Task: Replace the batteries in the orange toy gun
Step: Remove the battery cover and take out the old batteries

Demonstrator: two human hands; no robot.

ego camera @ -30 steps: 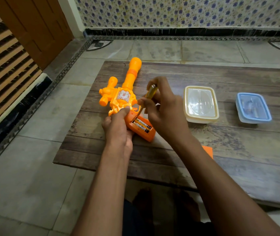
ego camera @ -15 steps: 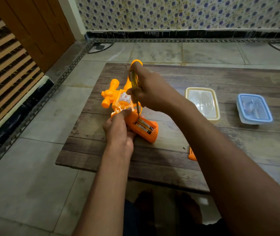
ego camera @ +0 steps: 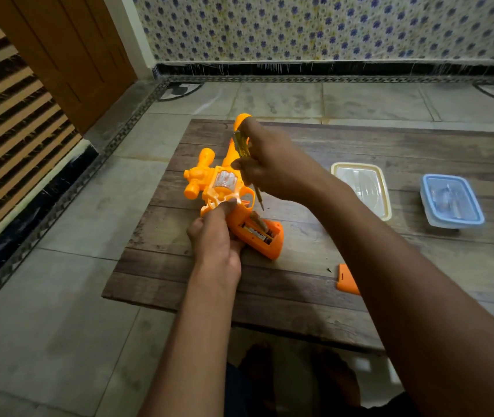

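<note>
The orange toy gun (ego camera: 220,183) lies on the low wooden table (ego camera: 315,242), barrel pointing away. Its handle has an open battery compartment with batteries (ego camera: 259,231) showing, one tilted up out of its slot. My left hand (ego camera: 215,236) grips the gun at the handle, thumb on the trigger area. My right hand (ego camera: 273,168) holds a yellow screwdriver (ego camera: 247,164) upright above the gun, its tip pointing down near the trigger guard. The orange battery cover (ego camera: 347,279) lies on the table, partly hidden by my right forearm.
A cream-rimmed lidded plastic box (ego camera: 360,189) and a blue-rimmed lidded box (ego camera: 450,201) stand on the table's right half. A small dark screw (ego camera: 329,269) lies beside the cover. Tiled floor surrounds the table; a wooden door (ego camera: 68,55) is at the far left.
My right hand has lifted the screwdriver away from the battery compartment and up over the barrel. One battery now sticks up out of its slot. The left hand has stayed on the handle.
</note>
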